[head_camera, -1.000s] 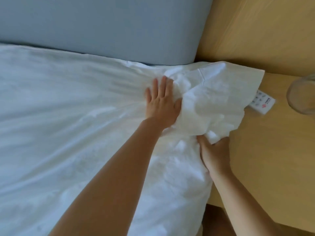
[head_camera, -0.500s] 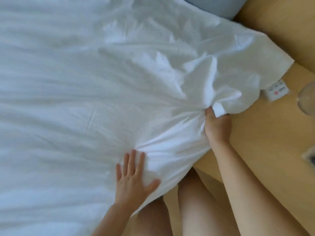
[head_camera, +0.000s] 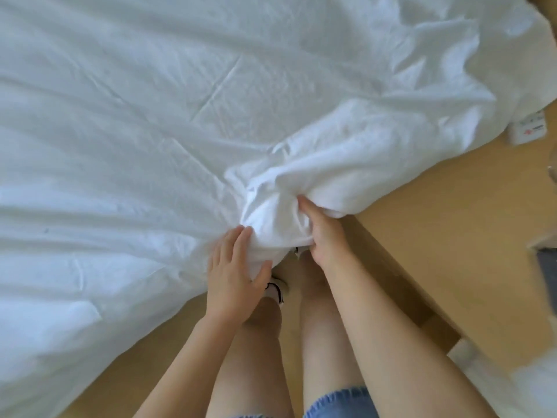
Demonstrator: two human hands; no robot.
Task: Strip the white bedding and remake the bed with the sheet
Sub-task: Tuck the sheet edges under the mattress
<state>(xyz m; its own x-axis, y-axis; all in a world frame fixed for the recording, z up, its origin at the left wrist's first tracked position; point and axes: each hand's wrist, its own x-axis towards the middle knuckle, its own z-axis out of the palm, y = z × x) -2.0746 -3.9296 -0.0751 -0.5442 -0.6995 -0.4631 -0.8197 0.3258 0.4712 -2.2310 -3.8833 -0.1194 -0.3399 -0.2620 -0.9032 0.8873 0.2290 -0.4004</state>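
**Q:** Head view: where did the sheet lie?
**A:** The white sheet [head_camera: 180,116] covered the bed [head_camera: 126,324] across the upper and left parts of the frame. It was creased, with long folds running toward the near right corner. There it was gathered into a thick bunch, and one flap spilled off the bed onto the wooden surface [head_camera: 452,230] at right.

**Q:** And the left hand?
**A:** The left hand [head_camera: 233,268] lay flat on the sheet at the bed's near edge, touching the left side of the bunch. Its fingers [head_camera: 238,236] were straight and close together, with the thumb spread to the right. They pressed the cloth and clasped nothing.

**Q:** The right hand?
**A:** The right hand [head_camera: 325,236] gripped the bunch from its right side. One digit showed on top of the cloth, and the rest were curled out of sight beneath it, clamped on the sheet.

**Q:** What else appeared?
**A:** Two bare legs [head_camera: 262,342] stood on the tan floor [head_camera: 144,351] between bed and surface. Frayed denim shorts [head_camera: 340,399] showed at the bottom edge, and a white shoe [head_camera: 277,289] with dark trim showed below the left hand. A small white item [head_camera: 527,128] with a red mark lay on the surface at far right, just beside the flap's edge. It was too blurred to name.
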